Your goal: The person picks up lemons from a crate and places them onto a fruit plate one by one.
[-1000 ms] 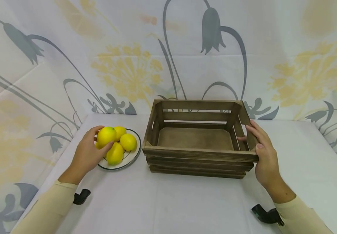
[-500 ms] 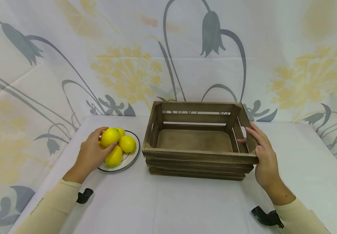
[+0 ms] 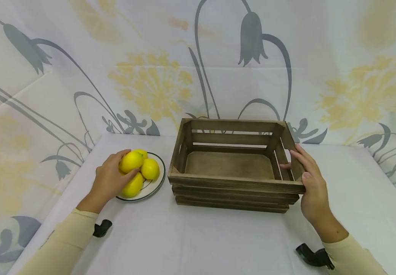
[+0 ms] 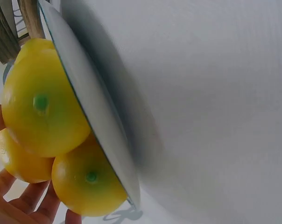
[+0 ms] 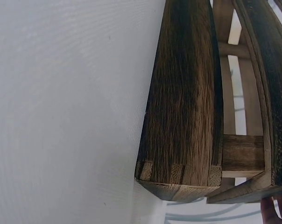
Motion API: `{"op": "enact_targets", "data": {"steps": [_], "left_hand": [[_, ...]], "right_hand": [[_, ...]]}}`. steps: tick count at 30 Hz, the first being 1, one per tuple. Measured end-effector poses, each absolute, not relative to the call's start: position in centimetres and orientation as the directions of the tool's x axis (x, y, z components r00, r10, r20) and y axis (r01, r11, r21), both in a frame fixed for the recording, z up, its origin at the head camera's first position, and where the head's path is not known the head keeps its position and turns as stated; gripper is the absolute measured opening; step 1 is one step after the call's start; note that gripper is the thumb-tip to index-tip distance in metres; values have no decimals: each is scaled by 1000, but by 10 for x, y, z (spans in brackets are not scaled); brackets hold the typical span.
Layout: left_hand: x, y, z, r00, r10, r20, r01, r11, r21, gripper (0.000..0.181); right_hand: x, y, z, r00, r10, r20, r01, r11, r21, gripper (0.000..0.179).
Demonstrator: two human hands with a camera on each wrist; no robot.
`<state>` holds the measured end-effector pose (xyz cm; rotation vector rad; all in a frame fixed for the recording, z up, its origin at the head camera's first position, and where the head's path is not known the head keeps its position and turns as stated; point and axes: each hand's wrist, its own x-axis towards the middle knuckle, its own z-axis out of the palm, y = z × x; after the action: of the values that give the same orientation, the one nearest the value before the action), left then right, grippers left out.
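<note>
My left hand (image 3: pixel 110 179) grips a yellow lemon (image 3: pixel 131 162) at the top of a pile, thumb on the near side and fingers behind it. Other lemons (image 3: pixel 150 169) lie around it on a round white plate (image 3: pixel 158 182) with a dark rim. In the left wrist view, fingers (image 4: pixel 33 200) curl about the held lemon (image 4: pixel 22 158), close above the other fruit. My right hand (image 3: pixel 313 187) holds the right end of a brown slatted wooden crate (image 3: pixel 235 179), with fingertips showing through its handhold. Nothing lies on the crate's visible floor.
The crate stands just right of the plate on a white tablecloth (image 3: pixel 198 240). A patterned cloth (image 3: pixel 215 76) hangs behind and along the left side. Black wrist mounts (image 3: pixel 314 256) stick out beneath both sleeves.
My left hand has shifted slightly right over the plate with the lemon in its grip, and the front lemon has moved a little left. My right hand stays on the crate's end.
</note>
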<state>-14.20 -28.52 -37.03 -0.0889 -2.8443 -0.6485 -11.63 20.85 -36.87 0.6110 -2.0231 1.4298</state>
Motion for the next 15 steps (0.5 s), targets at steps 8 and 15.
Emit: {"op": "enact_targets", "data": {"steps": [8, 15], "left_hand": [[-144, -285, -381, -963, -4, 270, 115, 900, 420, 64], [-147, -280, -383, -964, -7, 266, 110, 899, 424, 65]], "right_hand": [[-118, 208, -371, -722, -47, 690, -679, 233, -696, 46], [-117, 209, -370, -728, -39, 684, -668, 268, -695, 46]]}}
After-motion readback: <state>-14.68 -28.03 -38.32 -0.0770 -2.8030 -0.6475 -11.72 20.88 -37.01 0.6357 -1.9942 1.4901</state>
